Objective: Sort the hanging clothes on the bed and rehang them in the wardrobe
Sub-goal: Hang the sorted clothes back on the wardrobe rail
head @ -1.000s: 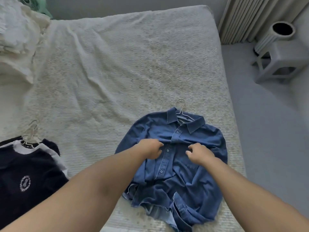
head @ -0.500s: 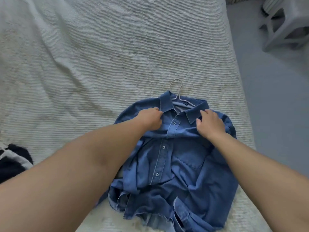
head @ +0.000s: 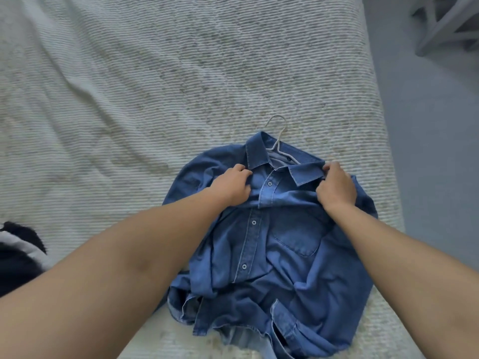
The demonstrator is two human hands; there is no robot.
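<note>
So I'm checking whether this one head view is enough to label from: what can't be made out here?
- Hanger: only its hook and neck show; the denim shirt covers the rest.
- Left hand and right hand: fingertips curl into the shirt's shoulders, hidden by fabric.
- Dark garment: cut off by the left edge.
- Stool: cut off by the top-right corner.
- Shirt hem: bunched, and cut off at the bottom edge.
- Wardrobe: out of frame.

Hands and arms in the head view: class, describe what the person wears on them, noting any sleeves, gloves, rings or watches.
Both forearms are bare as far as the picture shows, with no sleeves in view. The left hand and the right hand are ungloved. No watch, bracelet or ring shows on the visible sides of the wrists and fingers.
</note>
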